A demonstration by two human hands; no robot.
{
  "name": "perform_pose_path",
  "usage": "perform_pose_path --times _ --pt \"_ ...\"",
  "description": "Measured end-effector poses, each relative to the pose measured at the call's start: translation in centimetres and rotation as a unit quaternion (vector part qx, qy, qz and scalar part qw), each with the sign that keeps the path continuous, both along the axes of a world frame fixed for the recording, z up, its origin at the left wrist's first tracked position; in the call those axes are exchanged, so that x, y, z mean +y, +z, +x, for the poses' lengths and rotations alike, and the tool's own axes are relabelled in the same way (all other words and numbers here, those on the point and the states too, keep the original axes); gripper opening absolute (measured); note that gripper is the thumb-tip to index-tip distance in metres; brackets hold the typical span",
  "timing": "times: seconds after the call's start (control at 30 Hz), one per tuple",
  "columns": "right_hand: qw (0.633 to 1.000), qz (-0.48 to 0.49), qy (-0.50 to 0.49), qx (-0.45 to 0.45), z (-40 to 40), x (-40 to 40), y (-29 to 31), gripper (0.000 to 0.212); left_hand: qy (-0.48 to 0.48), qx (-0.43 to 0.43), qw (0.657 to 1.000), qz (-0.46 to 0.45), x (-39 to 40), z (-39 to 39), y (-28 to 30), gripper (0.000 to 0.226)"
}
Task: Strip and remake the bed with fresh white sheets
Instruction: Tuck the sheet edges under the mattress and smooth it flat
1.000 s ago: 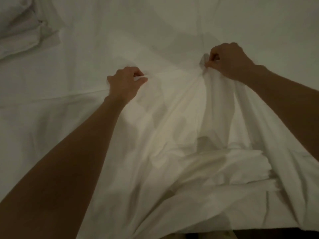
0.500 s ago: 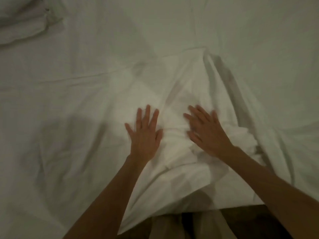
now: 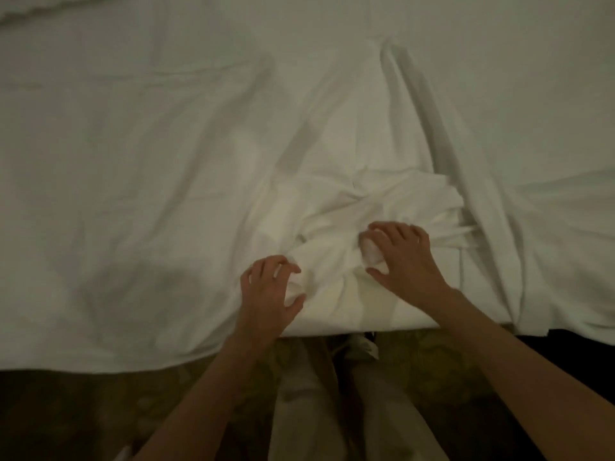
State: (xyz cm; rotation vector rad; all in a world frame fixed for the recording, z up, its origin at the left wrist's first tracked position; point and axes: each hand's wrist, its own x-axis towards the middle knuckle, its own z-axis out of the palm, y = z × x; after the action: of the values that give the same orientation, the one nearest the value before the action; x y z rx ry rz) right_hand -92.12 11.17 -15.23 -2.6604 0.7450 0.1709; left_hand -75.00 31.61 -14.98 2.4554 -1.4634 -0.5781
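A white sheet (image 3: 166,181) covers the bed and fills most of the head view. Near the bed's front edge it is bunched into a rumpled heap (image 3: 382,211). My left hand (image 3: 271,294) lies on the near side of that heap with its fingers curled, gathering a fold of sheet between fingers and thumb. My right hand (image 3: 401,257) sits a little farther in and to the right, fingers curled over a small wad of the same white fabric. A long raised fold (image 3: 419,104) runs from the heap toward the far right.
The sheet's front hem (image 3: 100,364) hangs over the bed's near edge. Below it lie a dark patterned carpet (image 3: 66,414) and my light trousers (image 3: 309,410). Another bundle of white fabric (image 3: 20,11) shows at the far left corner.
Both hands let go of the lifted sheet, pressed flat on it, then slid back toward the near edge. Now their fingers curl into the bunched fabric. The view has pulled back from the bed.
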Motion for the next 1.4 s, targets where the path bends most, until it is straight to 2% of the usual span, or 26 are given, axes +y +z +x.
perform_pose_path --times 0.03,0.17,0.2,0.3,0.37,0.43,0.53,0.63,0.73,0.87,0.93,0.97,1.0,1.03,1.07,1.1,1.13,1.17,1.23,1.3,1.33,1.4 --pt "1.000 -0.001 -0.006 0.008 0.0 -0.3 0.1 0.051 -0.001 -0.009 1.000 0.025 0.6 -0.6 -0.1 0.049" --pt "0.999 -0.029 0.009 -0.012 -0.3 -0.9 1.3 0.028 0.025 -0.042 0.986 0.160 1.6 -1.9 -0.6 0.078" --pt "0.999 -0.013 0.024 -0.025 -0.8 -0.4 1.5 0.027 0.027 -0.042 0.985 0.164 1.6 -2.2 -0.4 0.075" --pt "0.995 0.080 0.062 0.000 -4.7 2.2 1.4 0.034 -0.004 0.013 0.988 0.151 1.7 -3.0 0.4 0.028" --pt "0.980 0.127 0.076 0.134 -7.6 4.2 0.8 0.036 -0.020 0.065 0.988 0.139 2.3 -3.8 0.6 0.012" --pt "0.970 0.116 0.063 0.202 -9.7 5.6 -0.3 0.033 -0.043 0.064 0.986 0.149 3.5 -4.8 0.5 0.011" --pt "0.982 0.082 0.023 0.166 -9.0 6.8 -0.8 0.035 -0.081 0.025 0.973 0.216 5.1 -5.5 0.4 0.019" --pt "0.986 0.064 0.061 0.144 -7.3 7.8 -0.2 0.041 -0.058 0.046 0.972 0.225 6.2 -5.6 0.2 0.017" --pt "0.970 0.074 0.087 0.213 -7.3 8.9 0.2 0.044 -0.092 0.060 0.966 0.233 6.6 -6.0 0.5 0.017" --pt "0.951 0.044 0.078 0.297 -7.4 10.5 0.4 0.035 -0.145 0.095 0.948 0.268 7.7 -6.7 0.9 0.020" --pt "0.946 0.044 0.080 0.312 -6.5 11.0 0.5 0.028 -0.128 0.129 0.941 0.286 8.8 -6.5 0.5 0.018" --pt "0.946 0.036 0.091 0.308 -6.1 11.3 0.6 0.026 -0.087 0.160 0.942 0.283 9.4 -6.3 0.2 0.018" --pt "0.951 0.019 0.111 0.289 -5.7 11.7 0.6 0.026 -0.002 0.211 0.940 0.268 10.0 -6.2 -0.1 0.020" --pt "0.957 0.001 0.137 0.255 -5.2 12.1 0.6 0.025 0.126 0.289 0.917 0.245 10.5 -6.0 -0.1 0.024" --pt "0.965 -0.011 0.161 0.208 -4.7 12.6 0.6 0.021 0.265 0.382 0.858 0.220 10.8 -5.8 0.0 0.030" --pt "0.971 -0.011 0.176 0.161 -4.0 13.2 0.7 0.014 0.387 0.473 0.768 0.191 11.0 -5.5 0.1 0.036" --pt "0.976 0.011 0.174 0.132 -3.3 13.6 1.0 0.005 0.468 0.541 0.679 0.162 11.3 -5.1 0.0 0.041" --pt "0.978 0.046 0.155 0.129 -3.0 13.7 1.1 0.009 0.521 0.584 0.609 0.127 11.8 -4.8 -0.1 0.043" --pt "0.970 0.112 0.107 0.187 -3.1 13.4 1.2 0.019 0.608 0.613 0.504 0.022 13.0 -3.8 -0.7 0.044" --pt "0.956 0.105 0.091 0.257 -3.7 12.7 1.0 0.022 0.669 0.597 0.438 -0.068 14.0 -2.6 -1.2 0.042" --pt "0.951 0.092 0.091 0.282 -4.0 12.4 0.9 0.025 0.687 0.588 0.417 -0.091 14.4 -2.1 -1.3 0.038" --pt "0.944 0.085 0.088 0.306 -4.2 12.6 1.2 0.029 0.706 0.577 0.397 -0.106 15.1 -1.3 -1.5 0.025"
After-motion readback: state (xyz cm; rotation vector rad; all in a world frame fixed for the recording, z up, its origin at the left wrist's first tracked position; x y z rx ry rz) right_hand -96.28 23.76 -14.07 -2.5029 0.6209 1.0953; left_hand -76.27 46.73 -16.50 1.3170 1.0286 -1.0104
